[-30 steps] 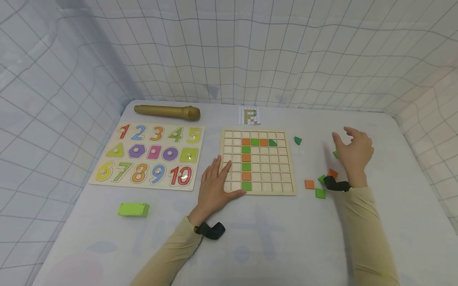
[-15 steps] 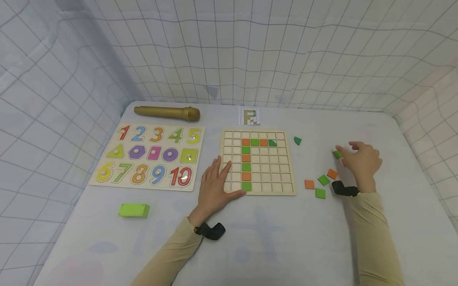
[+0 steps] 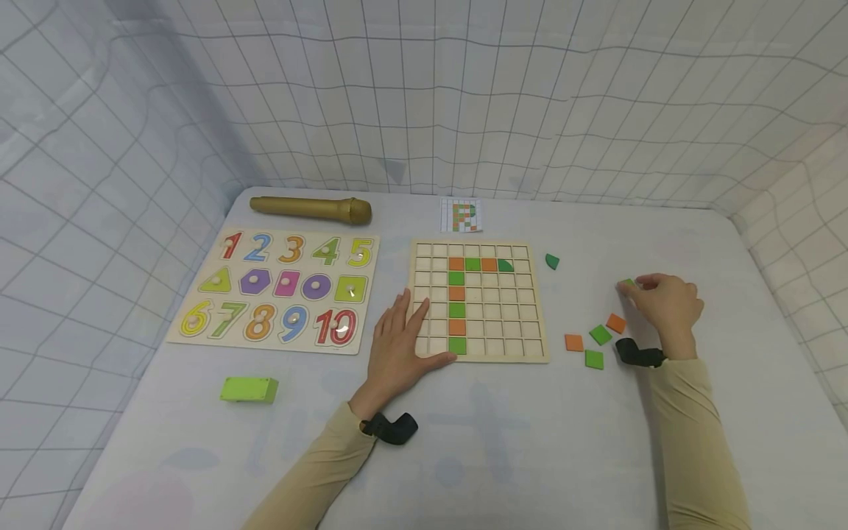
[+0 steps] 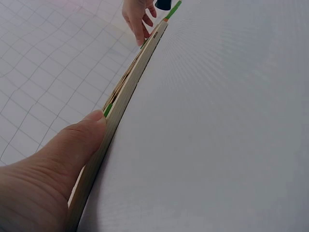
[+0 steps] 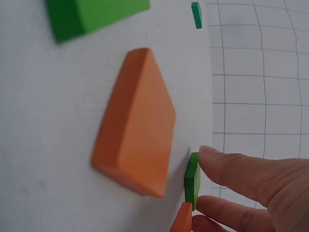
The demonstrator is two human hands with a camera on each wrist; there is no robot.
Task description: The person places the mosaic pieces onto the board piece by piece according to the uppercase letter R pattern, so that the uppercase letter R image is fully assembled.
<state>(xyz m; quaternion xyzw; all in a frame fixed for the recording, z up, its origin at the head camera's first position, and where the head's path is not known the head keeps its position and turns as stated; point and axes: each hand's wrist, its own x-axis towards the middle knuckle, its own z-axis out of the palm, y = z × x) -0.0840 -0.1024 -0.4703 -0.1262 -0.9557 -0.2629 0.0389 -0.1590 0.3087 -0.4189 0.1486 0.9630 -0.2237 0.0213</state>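
Observation:
My left hand [image 3: 395, 346] rests on the lower left corner of a wooden grid board [image 3: 510, 355], fingers spread and straight. In the left wrist view, its thumb [image 4: 79, 140] lies against the board's front edge. Orange and green square tiles fill a column and part of a row on the board, with a green quarter-round tile [image 3: 505, 265] at the row's right end. Out to the right, my right hand [image 3: 669, 305] pinches a green square tile [image 5: 192, 180] between thumb and finger, low over the table. Beside those fingertips is an orange tile [image 5: 182, 220], which the hand hides in the head view.
Between board and right hand lie loose orange tiles [image 3: 573, 342] and green tiles [image 3: 594, 359]. A dark green quarter-round [image 3: 552, 261] lies farther back. A pattern card [image 3: 461, 215] is behind the board. Leftward are a number puzzle [image 3: 265, 342], a gold microphone [image 3: 311, 208] and a green block [image 3: 248, 390].
My right hand has come down and slightly right onto the green tile, its thumb and finger closing on it. The orange tile beside it has become hidden in the head view. My left hand stays put.

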